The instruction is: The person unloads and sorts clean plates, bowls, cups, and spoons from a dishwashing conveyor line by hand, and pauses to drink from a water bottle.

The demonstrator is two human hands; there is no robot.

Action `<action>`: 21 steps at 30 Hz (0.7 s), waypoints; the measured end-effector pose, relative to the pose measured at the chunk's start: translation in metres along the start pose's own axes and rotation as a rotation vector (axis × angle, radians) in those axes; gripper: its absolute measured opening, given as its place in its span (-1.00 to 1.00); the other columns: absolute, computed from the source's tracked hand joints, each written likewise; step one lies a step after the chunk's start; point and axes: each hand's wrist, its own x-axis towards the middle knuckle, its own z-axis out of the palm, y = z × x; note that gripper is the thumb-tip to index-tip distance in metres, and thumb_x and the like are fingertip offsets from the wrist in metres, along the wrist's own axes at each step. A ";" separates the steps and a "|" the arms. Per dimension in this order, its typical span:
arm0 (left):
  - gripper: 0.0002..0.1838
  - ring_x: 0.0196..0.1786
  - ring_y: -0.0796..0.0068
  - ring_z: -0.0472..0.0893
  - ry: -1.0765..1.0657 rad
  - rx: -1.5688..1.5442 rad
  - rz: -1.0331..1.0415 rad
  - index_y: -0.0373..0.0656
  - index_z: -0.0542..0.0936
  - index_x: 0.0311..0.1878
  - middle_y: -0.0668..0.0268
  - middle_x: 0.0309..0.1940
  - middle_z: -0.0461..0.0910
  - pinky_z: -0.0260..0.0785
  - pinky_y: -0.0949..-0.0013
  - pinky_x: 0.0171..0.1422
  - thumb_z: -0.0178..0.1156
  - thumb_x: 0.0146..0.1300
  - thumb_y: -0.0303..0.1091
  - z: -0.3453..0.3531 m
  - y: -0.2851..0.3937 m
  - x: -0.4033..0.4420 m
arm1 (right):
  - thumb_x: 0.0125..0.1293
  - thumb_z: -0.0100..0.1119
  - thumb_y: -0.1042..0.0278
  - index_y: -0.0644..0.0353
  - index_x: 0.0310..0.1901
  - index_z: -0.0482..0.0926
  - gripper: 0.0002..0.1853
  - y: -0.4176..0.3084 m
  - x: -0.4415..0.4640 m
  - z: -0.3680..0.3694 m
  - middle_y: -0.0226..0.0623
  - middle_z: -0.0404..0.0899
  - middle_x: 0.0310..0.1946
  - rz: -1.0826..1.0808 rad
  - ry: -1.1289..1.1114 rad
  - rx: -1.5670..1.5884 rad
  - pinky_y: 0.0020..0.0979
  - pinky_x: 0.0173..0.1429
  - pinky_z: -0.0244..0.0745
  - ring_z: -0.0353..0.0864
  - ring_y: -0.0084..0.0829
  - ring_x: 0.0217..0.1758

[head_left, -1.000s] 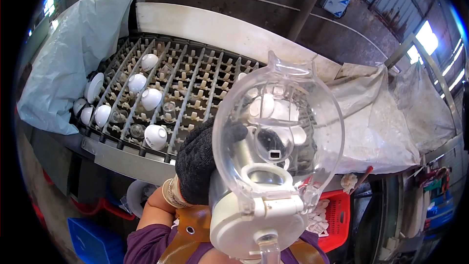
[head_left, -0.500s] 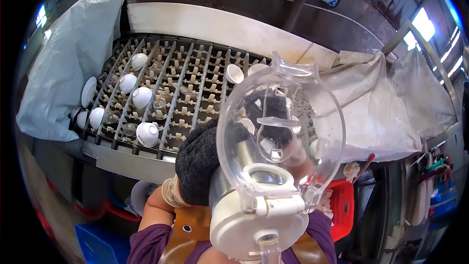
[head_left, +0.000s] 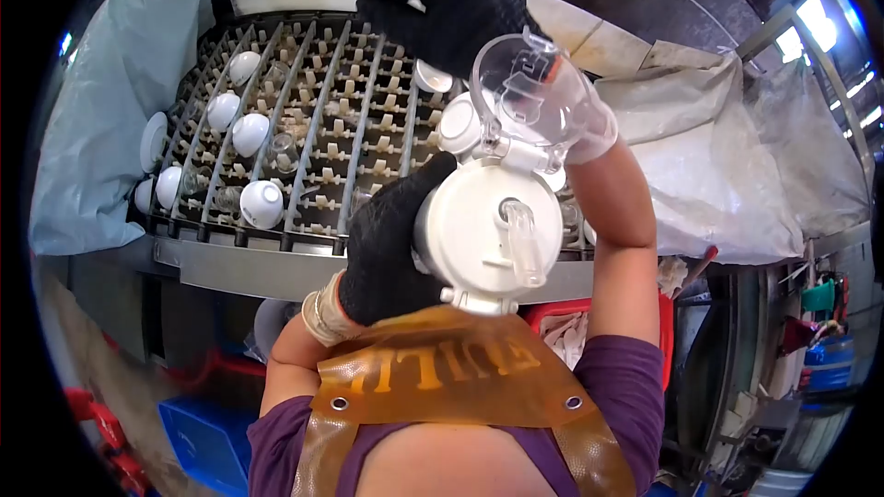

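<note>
My left hand (head_left: 391,253), in a black knit glove, is wrapped round a tumbler with a white lid (head_left: 497,230), held upright close to the camera. Its clear cover (head_left: 525,97) stands flipped up and overlaps my right wrist. Gloved in black as well, my right hand (head_left: 442,5) is over the far side of the peg conveyor (head_left: 364,124). A small gap shows between its thumb and fingers, with nothing seen in them. Just below it lies a white bowl (head_left: 433,76). A round white piece (head_left: 460,124) shows beside the clear cover.
Several white bowls (head_left: 250,134) and clear glasses (head_left: 283,154) sit on the conveyor's left part. Plastic sheets (head_left: 110,120) hang at both sides. Below are a blue crate (head_left: 207,442) and a red basket (head_left: 667,336) with pale cloths or pieces.
My right hand has come out from behind the clear cover and reached up over the conveyor. The tumbler has tilted and shifted, so its lid now faces the camera.
</note>
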 end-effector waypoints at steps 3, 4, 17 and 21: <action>-0.07 -0.13 0.26 0.64 0.131 0.157 0.115 -0.31 0.41 0.13 0.13 -0.15 0.61 0.49 0.25 -0.04 0.55 -0.38 -0.09 0.009 -0.001 0.011 | 0.06 0.19 0.40 0.18 -0.40 0.52 -0.91 -0.007 0.008 -0.017 -0.10 0.49 -0.52 0.026 -0.013 0.039 -0.18 -0.30 0.44 0.54 -0.06 -0.39; -0.03 -0.08 0.05 0.61 0.062 0.004 0.039 -0.28 0.32 0.24 0.01 -0.10 0.57 0.46 0.17 0.00 0.52 -0.32 -0.15 0.010 -0.003 0.012 | 0.07 0.16 0.42 0.18 -0.41 0.52 -0.93 -0.011 0.011 -0.019 -0.10 0.48 -0.54 0.019 0.018 0.046 -0.19 -0.32 0.43 0.53 -0.06 -0.41; -0.03 -0.06 0.26 0.63 -0.072 -0.083 -0.220 -0.20 0.35 0.22 0.06 -0.06 0.58 0.46 0.26 0.03 0.53 -0.35 -0.10 0.041 -0.032 0.007 | -0.10 0.17 0.33 0.05 -0.47 0.56 -0.91 -0.015 -0.033 0.012 -0.32 0.51 -0.57 -0.225 -0.316 -0.495 -0.25 -0.31 0.45 0.58 -0.31 -0.48; -0.06 -0.13 0.26 0.64 -0.023 -0.145 -0.317 -0.23 0.38 0.19 0.07 -0.14 0.61 0.47 0.24 0.01 0.54 -0.35 -0.08 0.051 -0.039 0.000 | -0.05 0.17 0.34 0.07 -0.49 0.55 -0.94 -0.004 -0.045 0.035 -0.29 0.52 -0.56 -0.102 -0.306 -0.388 -0.21 -0.28 0.45 0.57 -0.24 -0.46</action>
